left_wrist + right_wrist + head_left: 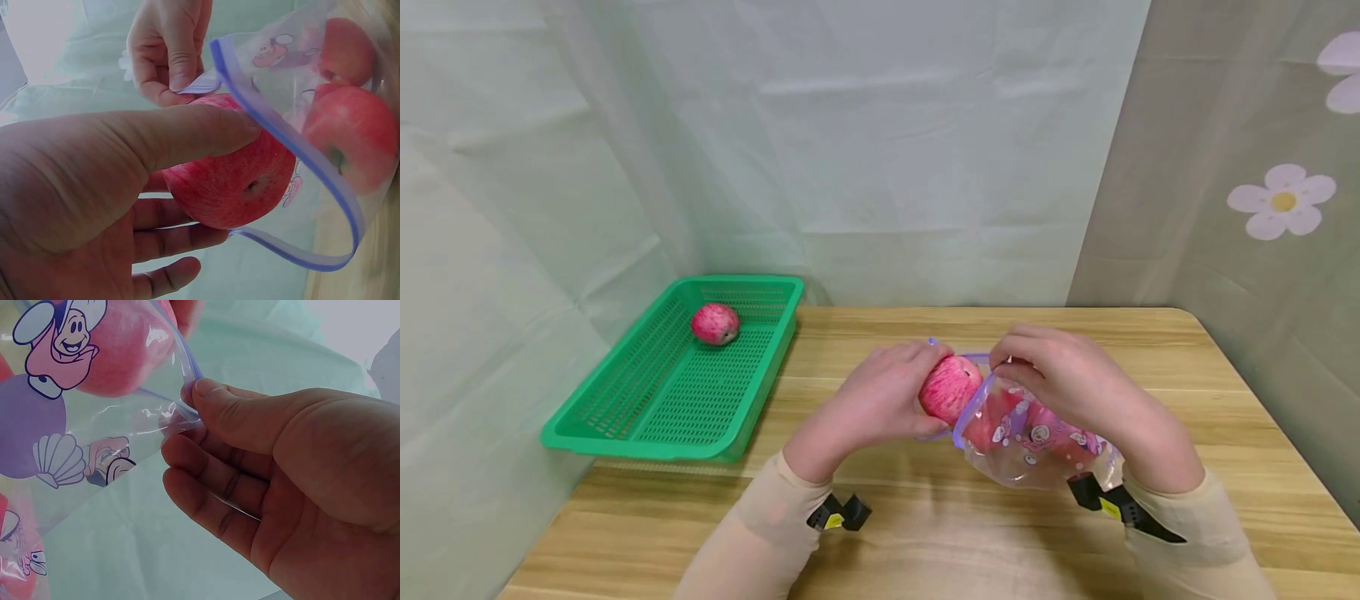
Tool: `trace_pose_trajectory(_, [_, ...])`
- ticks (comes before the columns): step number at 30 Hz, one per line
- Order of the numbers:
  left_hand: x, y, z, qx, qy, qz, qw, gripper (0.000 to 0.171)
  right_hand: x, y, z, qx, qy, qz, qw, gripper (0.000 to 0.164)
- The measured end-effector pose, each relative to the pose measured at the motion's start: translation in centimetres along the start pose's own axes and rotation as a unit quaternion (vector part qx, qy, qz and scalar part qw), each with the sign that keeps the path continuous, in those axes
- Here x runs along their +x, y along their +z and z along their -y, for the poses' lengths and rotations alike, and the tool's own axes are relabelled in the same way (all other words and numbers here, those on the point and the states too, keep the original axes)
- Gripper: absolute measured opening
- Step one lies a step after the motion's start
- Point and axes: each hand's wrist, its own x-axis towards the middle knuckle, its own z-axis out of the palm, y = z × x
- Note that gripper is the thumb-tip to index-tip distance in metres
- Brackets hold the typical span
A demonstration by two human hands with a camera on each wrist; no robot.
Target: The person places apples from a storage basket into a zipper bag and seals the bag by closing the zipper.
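My left hand [891, 392] grips a red streaked apple [950, 389] at the mouth of a clear zip bag [1018, 467] with a purple zip edge and cartoon prints. In the left wrist view the thumb lies over that apple [234, 175], which is partly within the opening. More apples [353, 134] sit inside the bag, seen through its plastic. My right hand [1063, 367] pinches the bag's rim; the right wrist view shows its thumb and forefinger on the purple edge [190, 384]. Another apple [715, 323] lies in the green basket [741, 417] at the left.
The green basket has slotted sides and stands at the left of the wooden table [925, 533]. Pale cloth walls [880, 150] close in the back and sides, and the right one carries white flowers [1282, 202].
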Motion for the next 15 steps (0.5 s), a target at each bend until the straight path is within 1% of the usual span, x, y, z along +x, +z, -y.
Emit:
trace_pose_trajectory(3, [0.0,0.2,-0.2,0.008,-0.003,-0.004,1.0000,0.090,0.0,0.0,0.0,-0.001,0.002,0.002,1.000,0.022])
trace_pose_trajectory(8, [0.2,0.5,-0.5,0.005,0.009,-0.015,0.9998,0.090,0.0,-0.1,-0.1,0.000,0.005,0.005,1.000,0.022])
trace_pose_trajectory(9, [0.2,0.6,-0.5,0.001,0.013,-0.019,0.9997,0.087,0.0,-0.2,-0.1,0.001,0.006,0.005,1.000,0.022])
trace_pose_trajectory(12, [0.3,0.9,-0.6,-0.016,0.021,-0.035,0.9990,0.069,-0.1,-0.2,-0.1,0.000,0.007,0.004,1.000,0.022])
trace_pose_trajectory(15, [0.3,1.3,-0.6,-0.026,0.030,-0.033,0.9987,0.054,-0.1,-0.2,-0.2,-0.001,0.007,0.005,1.000,0.022])
